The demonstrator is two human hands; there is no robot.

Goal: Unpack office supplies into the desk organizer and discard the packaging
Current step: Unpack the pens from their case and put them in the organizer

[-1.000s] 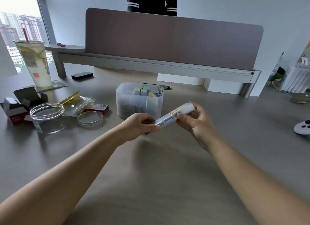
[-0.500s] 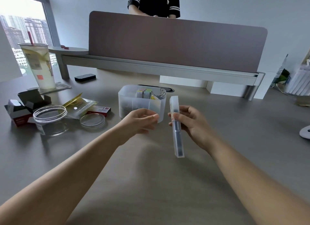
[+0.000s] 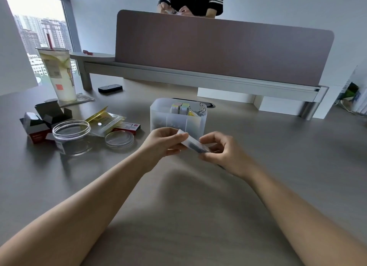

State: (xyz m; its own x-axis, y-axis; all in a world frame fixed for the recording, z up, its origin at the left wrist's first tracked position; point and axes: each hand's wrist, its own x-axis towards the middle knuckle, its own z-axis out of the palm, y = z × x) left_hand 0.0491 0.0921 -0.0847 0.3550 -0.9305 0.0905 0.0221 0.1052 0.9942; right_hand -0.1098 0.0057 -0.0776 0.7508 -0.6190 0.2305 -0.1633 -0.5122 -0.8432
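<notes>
A slim translucent plastic case (image 3: pixel 192 144) with dark contents is held between both hands just in front of the desk organizer (image 3: pixel 164 119). My left hand (image 3: pixel 162 141) pinches its upper left end. My right hand (image 3: pixel 220 151) grips its lower right end with curled fingers. The organizer is a frosted plastic box that holds coloured sticky notes (image 3: pixel 179 107) and binder clips (image 3: pixel 199 110) at its back.
To the left lie an open clear jar (image 3: pixel 70 135), its lid (image 3: pixel 119 139), yellow-edged plastic bags (image 3: pixel 103 121), a red-and-white box (image 3: pixel 129 126) and opened dark cartons (image 3: pixel 42 119). A drink cup (image 3: pixel 59 75) stands behind them. A person stands beyond the desk divider (image 3: pixel 218 49).
The case stood upright in my right hand alone half a second ago. It now lies tilted across, and my left hand has taken hold of its upper end.
</notes>
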